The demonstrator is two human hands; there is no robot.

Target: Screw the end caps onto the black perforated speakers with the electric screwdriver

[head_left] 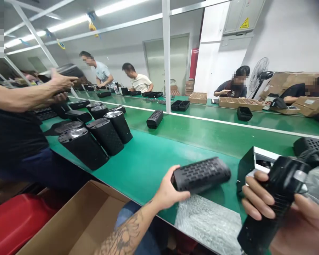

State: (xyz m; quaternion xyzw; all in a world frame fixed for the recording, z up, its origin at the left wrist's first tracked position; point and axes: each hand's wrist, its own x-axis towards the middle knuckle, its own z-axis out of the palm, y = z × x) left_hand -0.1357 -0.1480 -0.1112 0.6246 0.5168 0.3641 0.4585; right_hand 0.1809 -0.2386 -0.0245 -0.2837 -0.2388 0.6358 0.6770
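My left hand point(168, 191) grips one end of a black perforated case point(203, 174), which it holds tilted above the green mat, thumb below and fingers behind. Under the case lies a sheet of clear bubble wrap point(208, 223) at the table's front edge. At the right, close to the camera, my right hand point(266, 202) is wrapped round a black handheld device point(279, 198) with a thick cable at its top. Just behind that hand stands a black and white box-like unit point(248, 166), partly hidden by the fingers.
Several upright black cases point(106, 136) stand left on the mat point(143, 152). Another case point(155, 119) lies on the green belt point(202, 127). An open carton point(77, 219) and a red stool point(18, 219) are at lower left. Beside them a person holds a dark case; others sit across.
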